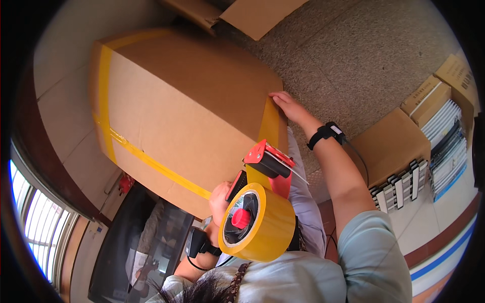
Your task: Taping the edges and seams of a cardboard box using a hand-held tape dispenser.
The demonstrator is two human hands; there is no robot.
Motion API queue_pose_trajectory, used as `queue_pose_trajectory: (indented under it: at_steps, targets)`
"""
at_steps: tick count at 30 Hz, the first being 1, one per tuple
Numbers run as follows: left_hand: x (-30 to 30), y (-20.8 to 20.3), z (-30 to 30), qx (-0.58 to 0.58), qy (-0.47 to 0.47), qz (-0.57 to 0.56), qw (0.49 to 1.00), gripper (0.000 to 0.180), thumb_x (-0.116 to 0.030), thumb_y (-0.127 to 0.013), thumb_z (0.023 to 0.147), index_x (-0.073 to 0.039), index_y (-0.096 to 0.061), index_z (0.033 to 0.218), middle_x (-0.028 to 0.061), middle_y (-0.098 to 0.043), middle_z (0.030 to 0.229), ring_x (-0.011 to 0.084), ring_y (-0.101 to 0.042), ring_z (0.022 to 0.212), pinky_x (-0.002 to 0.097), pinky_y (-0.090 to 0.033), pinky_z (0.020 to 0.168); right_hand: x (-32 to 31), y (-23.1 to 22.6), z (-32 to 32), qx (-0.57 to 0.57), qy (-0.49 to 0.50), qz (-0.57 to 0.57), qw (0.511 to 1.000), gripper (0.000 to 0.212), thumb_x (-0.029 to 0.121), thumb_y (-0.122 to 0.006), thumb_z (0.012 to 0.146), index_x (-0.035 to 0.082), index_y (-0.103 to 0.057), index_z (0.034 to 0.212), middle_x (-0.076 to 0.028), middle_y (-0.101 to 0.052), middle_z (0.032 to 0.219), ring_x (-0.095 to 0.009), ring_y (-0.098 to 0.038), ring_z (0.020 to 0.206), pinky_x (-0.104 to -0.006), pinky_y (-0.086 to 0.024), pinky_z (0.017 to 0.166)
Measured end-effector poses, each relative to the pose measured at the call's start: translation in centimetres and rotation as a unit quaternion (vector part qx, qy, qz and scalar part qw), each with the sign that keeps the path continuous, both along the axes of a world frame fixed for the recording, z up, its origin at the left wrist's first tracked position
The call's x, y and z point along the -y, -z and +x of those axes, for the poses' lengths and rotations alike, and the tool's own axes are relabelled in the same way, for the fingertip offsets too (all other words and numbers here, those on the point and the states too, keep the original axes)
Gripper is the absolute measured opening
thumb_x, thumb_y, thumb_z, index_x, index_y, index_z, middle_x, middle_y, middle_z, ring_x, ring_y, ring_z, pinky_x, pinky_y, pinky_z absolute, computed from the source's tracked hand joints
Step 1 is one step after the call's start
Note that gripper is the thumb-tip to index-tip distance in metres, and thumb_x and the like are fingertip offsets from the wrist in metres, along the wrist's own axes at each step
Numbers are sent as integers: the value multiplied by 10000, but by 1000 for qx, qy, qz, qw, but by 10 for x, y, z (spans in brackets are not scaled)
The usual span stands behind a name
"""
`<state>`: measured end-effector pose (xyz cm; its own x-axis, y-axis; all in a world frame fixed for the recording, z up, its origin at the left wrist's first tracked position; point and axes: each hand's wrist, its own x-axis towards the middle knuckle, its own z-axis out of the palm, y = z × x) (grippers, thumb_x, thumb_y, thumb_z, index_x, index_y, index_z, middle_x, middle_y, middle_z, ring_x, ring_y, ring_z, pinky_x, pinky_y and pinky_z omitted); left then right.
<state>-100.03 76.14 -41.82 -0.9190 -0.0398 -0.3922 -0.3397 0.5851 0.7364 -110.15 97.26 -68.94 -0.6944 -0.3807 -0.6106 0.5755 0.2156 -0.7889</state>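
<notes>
A large brown cardboard box lies before me, with yellow tape running along several of its edges. My left hand is closed round the black handle of a tape dispenser with a red and black head, partly hiding the grip. A thick roll of yellow packing tape sits on the dispenser, close to my body. From the dispenser head, a strip of yellow tape runs up the near right end of the box. My right hand rests with extended fingers on this strip, at the box's corner.
Cardboard flaps lie at the far side on the speckled floor. To the right stand a brown carton and a stack of white and dark flat items. A dark glossy panel and a barred window are at the lower left.
</notes>
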Motion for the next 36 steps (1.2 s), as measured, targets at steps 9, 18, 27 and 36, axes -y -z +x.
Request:
queue_pose_trajectory:
  at_steps: [9,18,27,36]
  targets:
    - [-7,-1,-2,-22,13,-3,1000,193,-90,-668,663,24,-582,792,149,-554,686,311,-575,657,360,-448,615,-6,54,28,82,-66,122,987,547,394,-252,1000,19,-420,1361,-157,-322,1470,-284,-306,1355,-330,-233,1114]
    - [-11,-3,-3,-49,28,-15,998,230,-126,-699,637,-1,-549,759,156,-550,691,341,-548,625,380,-439,561,3,20,2,25,-129,70,989,589,436,-271,992,16,-366,1393,-202,-289,1474,-296,-260,1379,-331,-194,1129]
    - [-29,-9,-15,-61,28,-52,996,221,-178,-687,652,-35,-561,763,126,-514,660,334,-534,622,408,-421,544,-11,70,20,147,-85,4,985,678,513,-257,982,-24,-357,1383,-185,-353,1446,-266,-311,1353,-322,-221,1112]
    - [-12,-20,-12,-53,-11,-78,995,187,-118,-653,609,-55,-531,736,102,-513,657,317,-540,643,411,-431,574,40,-140,-31,456,81,-86,882,594,514,-375,964,111,-360,1401,-123,-473,1329,-204,-516,1139,-329,-435,943]
